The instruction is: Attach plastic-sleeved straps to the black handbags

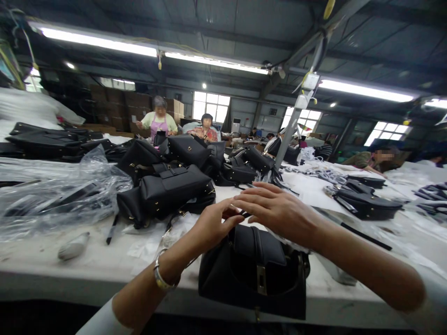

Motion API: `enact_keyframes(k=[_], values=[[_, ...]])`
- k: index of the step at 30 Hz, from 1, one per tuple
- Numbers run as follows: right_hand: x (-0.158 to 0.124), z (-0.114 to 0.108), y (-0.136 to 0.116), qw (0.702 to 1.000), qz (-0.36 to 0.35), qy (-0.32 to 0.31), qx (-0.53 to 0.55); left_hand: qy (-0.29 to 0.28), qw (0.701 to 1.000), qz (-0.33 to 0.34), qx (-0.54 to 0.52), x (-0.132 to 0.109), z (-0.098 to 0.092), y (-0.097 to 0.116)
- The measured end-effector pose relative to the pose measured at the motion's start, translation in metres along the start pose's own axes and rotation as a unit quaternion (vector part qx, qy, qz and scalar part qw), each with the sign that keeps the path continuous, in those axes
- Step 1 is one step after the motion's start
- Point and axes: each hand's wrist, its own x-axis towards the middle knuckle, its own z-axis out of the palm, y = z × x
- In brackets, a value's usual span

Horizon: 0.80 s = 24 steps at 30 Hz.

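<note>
Workshop table [42, 265], head view: black handbag [253, 279] at near edge.
Left hand [213, 223] pinches a small dark tab [243, 214] above it; right hand [279, 210] flat, fingers loosely spread. Likely best: firm pinch, handbag kept square.

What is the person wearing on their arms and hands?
No gloves: the left hand and right hand are bare. A shiny silver bangle circles the left wrist. A white left sleeve and a pale right sleeve show only at the picture's bottom corners.
</note>
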Motion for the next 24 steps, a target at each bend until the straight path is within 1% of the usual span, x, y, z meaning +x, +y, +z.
enact_keyframes(k=[1,2,3,4,5,6,7,8,9,10,11,12,13,14,15,16,18,20,22,24], values=[[-0.013,-0.006,-0.013,0.998,0.049,0.031,0.020,-0.027,0.999,-0.016,-0.023,0.006,0.001,-0.003],[-0.029,-0.009,-0.027,0.991,0.100,0.081,0.047,-0.047,0.997,-0.032,-0.044,0.009,0.002,-0.006],[-0.045,-0.009,-0.042,0.977,0.151,0.118,0.094,-0.058,0.995,-0.046,-0.062,0.011,0.002,-0.009],[-0.062,-0.005,-0.056,0.957,0.208,0.127,0.158,-0.060,0.993,-0.060,-0.080,0.010,0.001,-0.012],[-0.077,0.002,-0.069,0.924,0.279,0.097,0.241,-0.053,0.991,-0.072,-0.098,0.009,0.000,-0.014],[-0.090,0.011,-0.079,0.869,0.354,0.050,0.342,-0.044,0.989,-0.084,-0.113,0.008,0.000,-0.015],[-0.099,0.020,-0.086,0.785,0.423,0.014,0.452,-0.037,0.986,-0.095,-0.128,0.007,0.000,-0.016],[-0.104,0.029,-0.089,0.696,0.477,0.014,0.537,-0.034,0.984,-0.104,-0.144,0.006,0.000,-0.015],[-0.105,0.035,-0.089,0.615,0.512,0.042,0.598,-0.036,0.980,-0.110,-0.160,0.004,0.000,-0.014],[-0.104,0.039,-0.086,0.548,0.533,0.090,0.638,-0.043,0.977,-0.113,-0.177,0.004,0.001,-0.012],[-0.099,0.040,-0.080,0.501,0.542,0.148,0.658,-0.053,0.973,-0.114,-0.195,0.003,0.002,-0.010],[-0.094,0.037,-0.072,0.473,0.542,0.200,0.665,-0.063,0.969,-0.113,-0.212,0.002,0.003,-0.007],[-0.087,0.032,-0.062,0.459,0.539,0.237,0.666,-0.073,0.965,-0.110,-0.228,0.002,0.004,-0.004],[-0.080,0.026,-0.051,0.455,0.536,0.256,0.663,-0.082,0.961,-0.107,-0.241,0.003,0.005,-0.001],[-0.073,0.020,-0.039,0.460,0.535,0.267,0.656,-0.085,0.958,-0.106,-0.251,0.004,0.006,0.002],[-0.066,0.014,-0.026,0.473,0.533,0.271,0.647,-0.081,0.957,-0.106,-0.258,0.006,0.008,0.006],[-0.053,0.006,0.002,0.502,0.521,0.269,0.636,-0.064,0.957,-0.109,-0.262,0.012,0.011,0.014],[-0.042,0.002,0.028,0.522,0.505,0.259,0.636,-0.042,0.954,-0.116,-0.272,0.020,0.017,0.021],[-0.035,0.003,0.043,0.531,0.495,0.257,0.637,-0.037,0.948,-0.126,-0.291,0.026,0.023,0.025],[-0.031,0.008,0.045,0.530,0.485,0.268,0.642,-0.040,0.942,-0.135,-0.304,0.029,0.031,0.026]])
